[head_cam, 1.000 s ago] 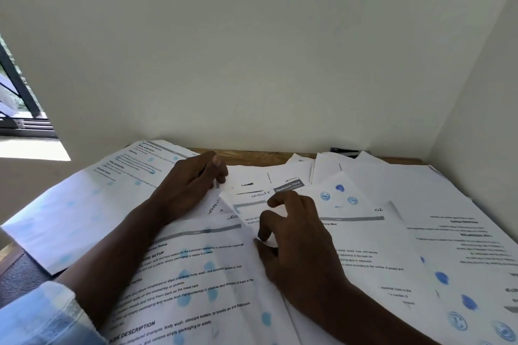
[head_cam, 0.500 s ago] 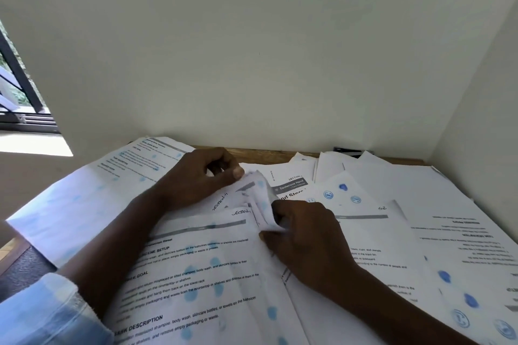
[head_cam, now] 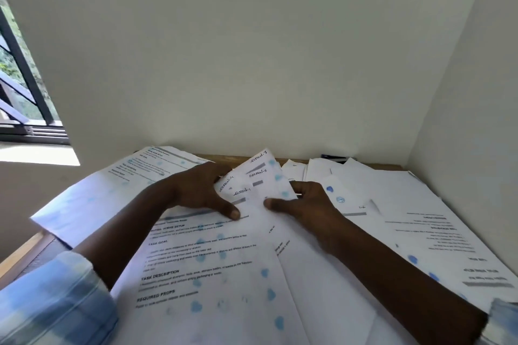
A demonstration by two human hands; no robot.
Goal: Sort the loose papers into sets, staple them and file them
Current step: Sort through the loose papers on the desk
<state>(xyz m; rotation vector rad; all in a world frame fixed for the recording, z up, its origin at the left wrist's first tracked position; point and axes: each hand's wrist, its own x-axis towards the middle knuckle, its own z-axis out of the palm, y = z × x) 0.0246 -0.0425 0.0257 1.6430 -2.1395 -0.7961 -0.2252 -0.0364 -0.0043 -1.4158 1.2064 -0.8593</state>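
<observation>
Loose printed papers with blue dots cover the wooden desk. Between my hands a fanned bunch of sheets (head_cam: pixel 258 182) with handwritten "Section" labels is lifted at its far end. My left hand (head_cam: pixel 201 190) grips the bunch from the left, thumb pressed on the sheet below. My right hand (head_cam: pixel 302 202) holds its right edge, thumb on top. A large sheet headed "Task description" (head_cam: pixel 201 269) lies flat in front of me, under both forearms. No stapler or file that I can make out.
More sheets lie at the left (head_cam: pixel 112 187) overhanging the desk edge, and at the right (head_cam: pixel 426 221) upside down to me. A dark object (head_cam: pixel 333 158) peeks out at the back by the wall. Walls close off the back and right; a window (head_cam: pixel 19 98) is at left.
Both hands have gathered several labelled sheets into a fanned bunch and raised it off the pile; a second ago the fingers were only picking at the sheets' corners.
</observation>
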